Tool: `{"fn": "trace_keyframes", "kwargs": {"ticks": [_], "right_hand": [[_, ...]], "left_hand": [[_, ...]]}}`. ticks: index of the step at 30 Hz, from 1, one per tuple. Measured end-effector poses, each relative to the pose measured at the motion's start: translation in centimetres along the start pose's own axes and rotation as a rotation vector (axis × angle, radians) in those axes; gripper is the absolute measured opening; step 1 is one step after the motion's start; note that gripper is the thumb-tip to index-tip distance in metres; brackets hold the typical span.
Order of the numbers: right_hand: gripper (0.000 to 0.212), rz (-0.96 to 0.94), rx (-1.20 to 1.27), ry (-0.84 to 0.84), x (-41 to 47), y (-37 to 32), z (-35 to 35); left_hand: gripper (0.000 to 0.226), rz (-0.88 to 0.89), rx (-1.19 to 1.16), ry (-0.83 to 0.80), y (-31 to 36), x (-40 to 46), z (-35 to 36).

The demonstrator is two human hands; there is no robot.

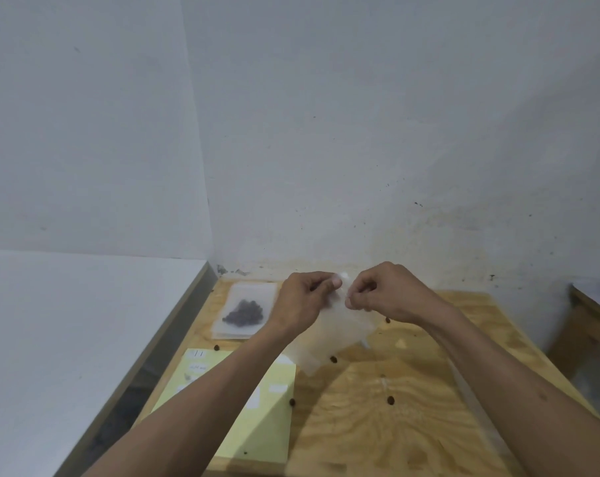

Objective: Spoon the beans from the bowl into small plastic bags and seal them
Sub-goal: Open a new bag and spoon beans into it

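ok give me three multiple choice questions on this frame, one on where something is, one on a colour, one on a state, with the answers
1. Where does the bag that already holds beans lie?
A. far left of the wooden table
B. near right corner
C. on the yellow sheet

2. What colour is the sheet of paper under the left forearm?
A. red
B. pale yellow
C. black

3. How is the bag in the hands held?
A. flat on the table, untouched
B. pinched at its top by both hands
C. by one hand only

Answers:
1 A, it rests by the wall corner.
2 B, it reads pale yellow.
3 B, left hand and right hand grip its top edge.
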State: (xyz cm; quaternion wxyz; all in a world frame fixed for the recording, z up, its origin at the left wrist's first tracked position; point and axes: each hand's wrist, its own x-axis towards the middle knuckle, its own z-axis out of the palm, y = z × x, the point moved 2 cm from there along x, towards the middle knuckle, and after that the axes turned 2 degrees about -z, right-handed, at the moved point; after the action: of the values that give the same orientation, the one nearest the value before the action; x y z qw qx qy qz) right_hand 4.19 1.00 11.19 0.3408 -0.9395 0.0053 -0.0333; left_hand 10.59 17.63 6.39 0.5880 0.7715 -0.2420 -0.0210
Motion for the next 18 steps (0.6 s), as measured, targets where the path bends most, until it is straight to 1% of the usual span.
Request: {"fn": "trace_keyframes", "kwargs": {"ticks": [1,3,4,6,7,8,9,10,11,13,14,15,17,18], "right_hand": [[0.008,0.017,-0.001,-0.033,0.1,0.1,0.0],[0.012,0.050,0.045,-0.081,0.2,0.5,0.0],[0.013,0.059,0.091,-0.089,0.2,0.7,0.0],[0.012,0.088,0.210,-0.085,0.1,1.0,0.0],[0.013,0.107,0.274,-0.088,0.1,0.9,0.1],[0.014,0.124,0.331,-0.100,0.0,0.8,0.1],[0.017,0.138,0.382,-0.117,0.0,0.6,0.2],[0.021,0.153,0.429,-0.141,0.0,0.5,0.2],[0.027,0.169,0.481,-0.170,-0.1,0.4,0.3],[0.040,0.178,0.561,-0.214,-0.2,0.4,0.6],[0.042,0.165,0.571,-0.223,-0.2,0.5,0.7],[0.039,0.146,0.572,-0.224,-0.3,0.7,0.9],[0.027,0.101,0.591,-0.202,-0.3,1.0,1.2],[0.025,0.094,0.615,-0.192,-0.2,1.3,1.4]], "left_hand": [[0.027,0.018,0.043,-0.036,0.1,0.0,-0.1],[0.037,0.060,0.218,-0.119,0.4,-0.1,-0.4],[0.052,0.082,0.346,-0.163,0.4,-0.2,-0.5],[0.092,0.151,0.626,-0.236,0.2,-0.5,-0.4],[0.110,0.201,0.755,-0.247,0.0,-0.6,-0.2],[0.124,0.238,0.852,-0.244,-0.3,-0.7,0.0],[0.133,0.252,0.905,-0.231,-0.8,-0.6,0.3],[0.135,0.251,0.918,-0.212,-1.2,-0.5,0.5],[0.133,0.253,0.906,-0.184,-1.6,-0.4,0.6],[0.119,0.300,0.862,-0.117,-2.0,-0.2,0.8],[0.114,0.325,0.844,-0.096,-2.0,-0.2,0.8],[0.113,0.342,0.830,-0.089,-2.0,-0.2,0.8],[0.120,0.347,0.822,-0.121,-2.1,0.0,0.6],[0.124,0.349,0.834,-0.135,-2.1,0.0,0.6]]}}
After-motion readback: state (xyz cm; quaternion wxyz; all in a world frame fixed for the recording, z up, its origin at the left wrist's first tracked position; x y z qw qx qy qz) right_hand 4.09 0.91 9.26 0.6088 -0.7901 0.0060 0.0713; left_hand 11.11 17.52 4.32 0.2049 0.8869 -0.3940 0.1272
